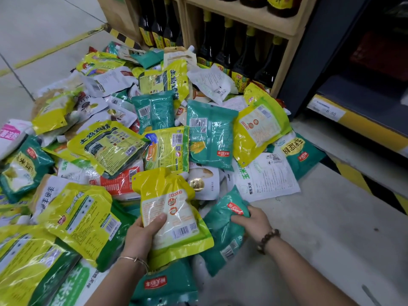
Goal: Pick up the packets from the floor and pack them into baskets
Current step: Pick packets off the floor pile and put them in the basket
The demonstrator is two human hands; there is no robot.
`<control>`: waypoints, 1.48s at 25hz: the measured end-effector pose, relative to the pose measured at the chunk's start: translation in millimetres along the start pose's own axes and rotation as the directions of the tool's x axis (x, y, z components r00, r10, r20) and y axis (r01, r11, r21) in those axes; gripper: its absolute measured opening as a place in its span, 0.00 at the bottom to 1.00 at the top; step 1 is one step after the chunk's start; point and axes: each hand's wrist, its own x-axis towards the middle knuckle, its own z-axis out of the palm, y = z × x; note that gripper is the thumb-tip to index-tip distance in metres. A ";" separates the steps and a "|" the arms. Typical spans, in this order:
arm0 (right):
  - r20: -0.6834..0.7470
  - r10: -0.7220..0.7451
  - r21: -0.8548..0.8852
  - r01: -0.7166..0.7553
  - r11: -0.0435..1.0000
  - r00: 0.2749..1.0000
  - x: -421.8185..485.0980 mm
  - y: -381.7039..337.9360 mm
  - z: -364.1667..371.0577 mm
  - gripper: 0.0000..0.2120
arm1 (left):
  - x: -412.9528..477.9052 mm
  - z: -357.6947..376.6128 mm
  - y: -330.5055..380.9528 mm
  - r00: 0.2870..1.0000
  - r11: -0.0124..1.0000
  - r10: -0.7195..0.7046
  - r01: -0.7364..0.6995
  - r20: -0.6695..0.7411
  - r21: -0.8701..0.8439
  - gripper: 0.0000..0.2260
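Note:
A big heap of packets (123, 146) in yellow, teal and white covers the floor ahead of me. My left hand (143, 235) holds a yellow packet (172, 215) with a white label and a barcode, thumb on its face, lifted over the heap's near edge. My right hand (251, 219) grips the top end of a teal packet (225, 235) that lies on the floor just right of the yellow one. No basket is in view.
A wooden shelf (284, 56) with dark bottles (245, 54) stands behind the heap. A dark shelf unit with a yellow price rail (326, 111) runs along the right. Bare grey floor (320, 239) lies to the right of my hands.

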 end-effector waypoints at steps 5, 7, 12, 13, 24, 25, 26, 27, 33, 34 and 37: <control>-0.269 0.009 0.196 0.046 0.980 0.963 -35.9 -31.3 -74.4 0.07 | -16.6 41.1 4.6 0.991 0.998 0.052 -0.056 0.120 0.024 0.07; -0.419 -0.025 0.165 0.103 0.981 0.908 -60.5 -52.9 -100.5 0.08 | -31.7 64.2 17.0 0.978 0.997 0.070 -0.075 0.194 0.019 0.15; -0.698 -0.111 0.135 0.282 0.950 0.707 -146.8 -113.4 -171.1 0.10 | -99.5 133.6 79.6 0.914 0.968 0.231 -0.250 0.333 0.014 0.13; -0.736 -0.131 0.118 0.316 0.941 0.664 -167.3 -125.1 -182.7 0.10 | -117.0 145.1 94.3 0.895 0.955 0.272 -0.297 0.353 0.019 0.09; -0.954 -0.186 -0.047 0.499 0.866 0.233 -357.6 -189.9 -349.5 0.19 | -294.2 314.1 172.2 0.573 0.946 0.239 -0.319 0.784 -0.055 0.17; -0.966 -0.170 -0.059 0.476 0.877 0.195 -373.0 -183.0 -367.4 0.19 | -308.8 333.3 167.6 0.550 0.949 0.209 -0.314 0.809 -0.031 0.14; -0.974 -0.153 -0.063 0.445 0.893 0.169 -386.7 -175.2 -384.5 0.20 | -323.9 350.8 161.3 0.520 0.952 0.177 -0.305 0.835 -0.012 0.10; -0.979 -0.138 -0.066 0.402 0.913 0.152 -400.2 -168.3 -399.9 0.19 | -336.9 367.1 154.7 0.482 0.950 0.146 -0.311 0.864 0.013 0.09; -0.987 -0.149 -0.154 -0.099 0.983 0.050 -458.9 -132.3 -490.9 0.15 | -396.5 439.6 109.9 0.283 0.898 0.051 -0.432 0.958 0.080 0.04; -0.987 -0.159 -0.160 -0.168 0.973 0.015 -466.9 -120.9 -505.4 0.17 | -405.1 451.1 97.3 0.258 0.895 0.026 -0.436 0.966 0.093 0.04; -0.988 -0.151 -0.134 -0.290 0.947 -0.036 -488.6 -72.0 -538.9 0.23 | -432.2 487.2 51.9 0.236 0.902 -0.047 -0.408 0.971 0.143 0.04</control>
